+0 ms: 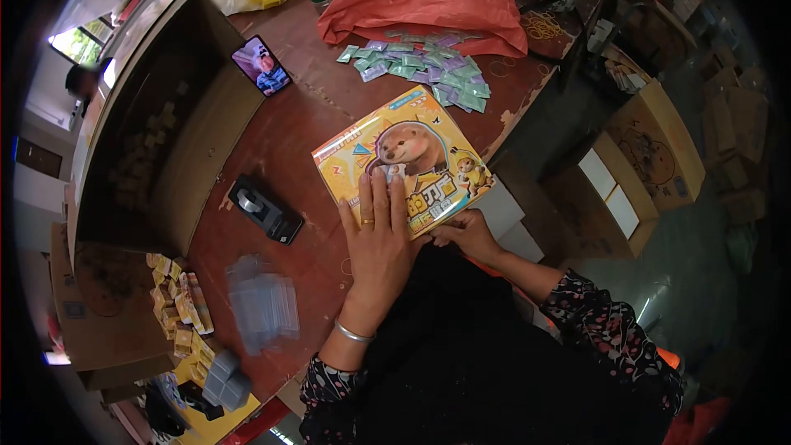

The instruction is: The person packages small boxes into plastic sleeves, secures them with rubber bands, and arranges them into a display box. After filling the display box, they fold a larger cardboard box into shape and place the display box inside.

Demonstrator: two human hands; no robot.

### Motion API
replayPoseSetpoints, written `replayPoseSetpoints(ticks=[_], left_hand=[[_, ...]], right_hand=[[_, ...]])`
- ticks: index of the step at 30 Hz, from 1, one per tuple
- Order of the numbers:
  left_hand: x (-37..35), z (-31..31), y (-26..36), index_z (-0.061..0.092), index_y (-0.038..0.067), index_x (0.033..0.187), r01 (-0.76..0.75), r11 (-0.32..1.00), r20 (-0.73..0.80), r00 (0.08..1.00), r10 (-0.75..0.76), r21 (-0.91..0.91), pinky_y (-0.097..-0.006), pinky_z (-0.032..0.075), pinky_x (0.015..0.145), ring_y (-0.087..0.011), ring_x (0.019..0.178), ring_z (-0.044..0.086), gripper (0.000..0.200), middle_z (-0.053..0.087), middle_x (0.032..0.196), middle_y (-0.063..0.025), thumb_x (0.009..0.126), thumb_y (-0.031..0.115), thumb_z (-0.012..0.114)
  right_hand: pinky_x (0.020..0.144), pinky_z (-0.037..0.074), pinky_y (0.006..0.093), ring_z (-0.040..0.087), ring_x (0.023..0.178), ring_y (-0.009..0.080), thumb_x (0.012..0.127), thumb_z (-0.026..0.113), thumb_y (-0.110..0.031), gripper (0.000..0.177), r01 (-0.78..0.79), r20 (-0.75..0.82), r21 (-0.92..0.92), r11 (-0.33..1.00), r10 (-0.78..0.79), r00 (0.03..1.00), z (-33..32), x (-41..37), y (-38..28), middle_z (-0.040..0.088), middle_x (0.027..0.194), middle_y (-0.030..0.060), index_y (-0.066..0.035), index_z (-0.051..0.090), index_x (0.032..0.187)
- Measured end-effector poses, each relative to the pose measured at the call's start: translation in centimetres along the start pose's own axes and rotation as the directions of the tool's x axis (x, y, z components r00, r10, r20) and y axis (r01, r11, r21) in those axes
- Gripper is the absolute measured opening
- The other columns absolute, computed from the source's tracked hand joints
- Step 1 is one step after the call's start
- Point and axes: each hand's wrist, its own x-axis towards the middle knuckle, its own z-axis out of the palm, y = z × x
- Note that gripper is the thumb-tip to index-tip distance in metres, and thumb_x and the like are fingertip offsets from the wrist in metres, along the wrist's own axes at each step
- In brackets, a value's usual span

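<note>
Black sleeves (606, 325) printed with small pink, red and pale flowers, ending on the forearms; plain black clothing (461, 363) over the front; left hand (381, 239) wearing a gold-coloured ring (367, 221); silver-coloured bangle (354, 334) at its wrist.

The left hand (381, 235) lies flat on a yellow box (416, 148) with an animal picture, and the right hand (466, 235) touches its near edge. Small green and purple packets (428, 70) lie beyond, beside a red bag (428, 2).
</note>
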Motion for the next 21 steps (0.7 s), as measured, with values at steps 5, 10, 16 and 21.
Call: replayPoseSetpoints(ticks=[5, 10, 16, 21], left_hand=[[0.0, 0.0, -0.1, 0.041, -0.003, 0.151, -0.011, 1.000, -0.006, 1.000, 0.011, 0.003, -0.0659, 0.026, 0.116, -0.0413, 0.153, 0.028, 0.096, 0.034, 0.161, -0.0265, 0.079, 0.048, 0.078], [-0.3, 0.4, 0.0, 0.038, -0.001, 0.154, 0.006, 1.000, -0.026, 1.000, -0.007, -0.029, -0.0654, 0.024, 0.117, -0.0409, 0.152, 0.028, 0.104, 0.034, 0.161, -0.0251, 0.072, 0.045, 0.084], [-0.6, 0.8, 0.0, 0.040, -0.002, 0.153, 0.014, 1.000, -0.060, 0.998, -0.016, -0.028, -0.0674, 0.024, 0.117, -0.0419, 0.152, 0.029, 0.097, 0.035, 0.160, -0.0258, 0.078, 0.047, 0.078], [-0.7, 1.4, 0.0, 0.041, -0.001, 0.152, 0.018, 0.999, -0.077, 0.997, -0.021, -0.036, -0.0673, 0.023, 0.117, -0.0422, 0.152, 0.028, 0.097, 0.035, 0.160, -0.0258, 0.077, 0.046, 0.078]], right_hand=[[0.070, 0.058, 0.0256, 0.070, 0.076, 0.0109, 0.097, 0.070, -0.010, 0.015, 0.013, -0.008, 0.011, 1.000, -0.013, 1.000, 0.1, 0.0, 0.0, 0.075, 0.087, 0.0068, 0.002, 0.075, 0.103], [0.072, 0.059, 0.0273, 0.071, 0.077, 0.0144, 0.099, 0.065, -0.006, 0.016, 0.007, 0.033, -0.102, 0.995, -0.004, 0.999, -0.7, 0.3, 0.3, 0.074, 0.089, 0.0095, 0.005, 0.073, 0.107], [0.072, 0.058, 0.0285, 0.070, 0.075, 0.0154, 0.099, 0.065, -0.005, 0.013, 0.045, 0.034, -0.091, 0.995, -0.042, 0.999, -1.1, 0.3, 0.6, 0.074, 0.085, 0.0112, 0.006, 0.072, 0.101], [0.071, 0.058, 0.0286, 0.071, 0.075, 0.0162, 0.099, 0.064, -0.004, 0.012, 0.051, 0.028, -0.043, 0.998, -0.050, 0.998, -1.1, 0.1, 0.5, 0.074, 0.087, 0.0123, 0.006, 0.071, 0.101]])
